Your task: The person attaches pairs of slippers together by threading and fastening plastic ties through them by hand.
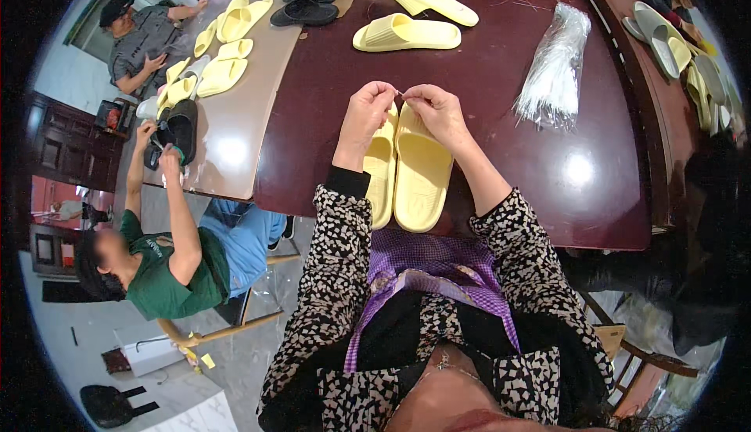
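Observation:
A pair of yellow slide sandals (pixel 422 170) lies side by side near the table's front edge, open heels toward me. Over their far, strapped ends my left hand (pixel 368 119) is closed in a pinch. My right hand (pixel 436 115) pinches close beside it, fingertips almost meeting the left ones. Between the fingertips shows a tiny bit of something thin and pale, perhaps a tie; its kind is too small to make out. The hands partly hide the sandals' straps. Farther back lie another yellow slide (pixel 407 33) and a tilted yellow slide (pixel 430 0).
A clear bag of thin white strands (pixel 551 72) lies right on the dark red table (pixel 313 135). On the lighter table (pixel 238 138) at left stand yellow slides (pixel 223 76) and black slides (pixel 181 131), handled by a person in green (pixel 180 268). More sandals (pixel 661 41) line the right.

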`<state>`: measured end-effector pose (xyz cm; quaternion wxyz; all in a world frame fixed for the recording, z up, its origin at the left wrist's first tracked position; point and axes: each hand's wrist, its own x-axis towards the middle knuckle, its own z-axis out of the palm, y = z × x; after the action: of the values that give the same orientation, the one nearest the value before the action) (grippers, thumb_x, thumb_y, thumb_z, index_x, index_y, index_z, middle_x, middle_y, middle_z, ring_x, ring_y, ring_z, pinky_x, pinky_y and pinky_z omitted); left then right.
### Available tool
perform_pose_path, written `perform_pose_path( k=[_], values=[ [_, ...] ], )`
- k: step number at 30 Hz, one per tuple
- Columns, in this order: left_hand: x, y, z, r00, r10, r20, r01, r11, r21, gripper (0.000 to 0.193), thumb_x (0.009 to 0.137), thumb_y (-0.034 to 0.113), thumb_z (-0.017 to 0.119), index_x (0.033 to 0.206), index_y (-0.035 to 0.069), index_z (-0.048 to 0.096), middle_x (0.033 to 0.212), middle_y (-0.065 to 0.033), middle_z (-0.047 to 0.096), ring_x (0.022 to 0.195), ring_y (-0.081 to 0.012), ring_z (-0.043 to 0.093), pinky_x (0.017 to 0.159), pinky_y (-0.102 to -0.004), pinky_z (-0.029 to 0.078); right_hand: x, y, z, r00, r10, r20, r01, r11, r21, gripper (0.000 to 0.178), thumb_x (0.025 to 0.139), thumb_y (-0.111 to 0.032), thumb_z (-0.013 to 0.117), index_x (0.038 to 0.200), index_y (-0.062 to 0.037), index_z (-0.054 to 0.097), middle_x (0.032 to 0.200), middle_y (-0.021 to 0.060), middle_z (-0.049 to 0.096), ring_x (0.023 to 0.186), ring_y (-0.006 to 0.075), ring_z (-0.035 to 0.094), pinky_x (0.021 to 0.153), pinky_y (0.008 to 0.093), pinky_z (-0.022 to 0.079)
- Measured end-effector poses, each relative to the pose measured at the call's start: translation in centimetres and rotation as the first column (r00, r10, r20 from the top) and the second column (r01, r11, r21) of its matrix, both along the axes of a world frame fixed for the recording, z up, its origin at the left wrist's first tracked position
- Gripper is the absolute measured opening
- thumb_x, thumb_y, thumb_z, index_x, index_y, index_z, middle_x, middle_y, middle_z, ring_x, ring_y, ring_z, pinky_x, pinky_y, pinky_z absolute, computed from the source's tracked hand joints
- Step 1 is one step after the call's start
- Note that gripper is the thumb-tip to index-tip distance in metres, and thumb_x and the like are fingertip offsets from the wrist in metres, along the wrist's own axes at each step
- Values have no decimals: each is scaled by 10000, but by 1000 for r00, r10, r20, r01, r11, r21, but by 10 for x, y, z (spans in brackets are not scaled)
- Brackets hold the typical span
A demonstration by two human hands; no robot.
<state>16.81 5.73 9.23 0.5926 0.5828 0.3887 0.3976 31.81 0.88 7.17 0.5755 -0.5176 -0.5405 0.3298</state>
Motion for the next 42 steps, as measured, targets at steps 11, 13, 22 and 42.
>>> perform_pose_path(
  k=[11,13,22,42],
  values=[
    [-4,7,1,996,-93,6,93,993,-70,107,898,92,502,830,83,585,703,53,549,529,-12,433,477,-155,341,4,0,1,995,27,99,-25,999,-24,134,837,-65,599,950,-30,661,872,96,658,795,190,632,734,287,499],
    [-6,9,3,995,-96,3,96,992,-81,108,897,92,502,825,84,582,695,52,543,528,-16,432,481,-159,344,3,1,2,994,26,110,-25,1000,-4,132,836,-66,599,948,-32,661,874,98,657,797,197,633,736,292,500],
    [-6,16,1,987,-159,-29,152,975,-164,105,889,93,503,815,89,577,655,51,499,517,-36,416,484,-174,347,6,3,-6,984,21,175,-32,998,60,128,835,-78,604,938,-25,658,886,106,655,812,212,638,743,307,503],
    [-3,2,-2,982,-153,-112,170,972,162,86,862,105,560,859,40,616,696,48,540,626,-38,482,554,-186,386,-2,-2,-1,990,-57,127,52,998,42,97,838,-41,594,907,7,642,802,71,646,729,124,591,678,255,475]
  ],
)
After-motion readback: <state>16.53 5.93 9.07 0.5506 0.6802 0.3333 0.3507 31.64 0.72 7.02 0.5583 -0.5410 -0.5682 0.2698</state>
